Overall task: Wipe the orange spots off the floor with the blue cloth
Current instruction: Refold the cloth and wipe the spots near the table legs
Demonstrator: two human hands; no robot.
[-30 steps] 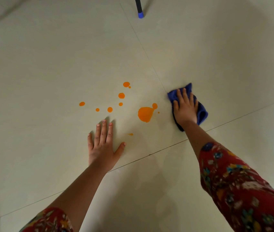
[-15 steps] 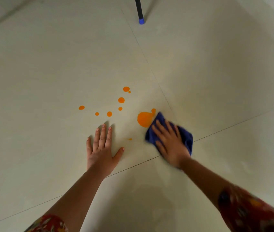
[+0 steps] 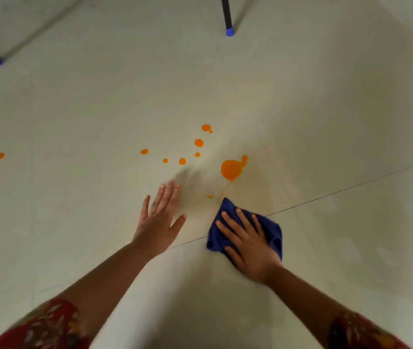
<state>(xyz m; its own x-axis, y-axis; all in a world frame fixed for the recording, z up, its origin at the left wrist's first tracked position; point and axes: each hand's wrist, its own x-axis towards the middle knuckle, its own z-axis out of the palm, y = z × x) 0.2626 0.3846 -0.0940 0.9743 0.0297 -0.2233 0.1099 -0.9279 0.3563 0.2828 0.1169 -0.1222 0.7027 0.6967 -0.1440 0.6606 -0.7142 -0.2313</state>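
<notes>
Right hand (image 3: 249,248) lies flat on cloth (image 3: 273,231), fingers straight and spread, palm pressing it to floor (image 3: 326,122); no finger curls round it. Cloth is dark blue and bunched, showing beyond the fingertips and on both sides of the hand. Its far corner points toward big spot (image 3: 231,169) and stops short of it. Cloth sits across a tile joint (image 3: 351,188) that runs up to the right. Faint orange smear (image 3: 258,177) lies on the tile between cloth corner and big spot, spreading right of the spot. Speck (image 3: 209,196) is just left of the cloth corner. Left hand (image 3: 158,220) is flat on bare floor, fingers straight, thumb out, holding nothing, beside the cloth but apart from it. Small spots (image 3: 198,142) are scattered beyond the left fingertips, seven counted. Lone spot (image 3: 0,155) is well off to the left. Red patterned sleeves (image 3: 49,323) show at the bottom corners. Two dark legs (image 3: 226,13) with blue caps stand at the top edge.
</notes>
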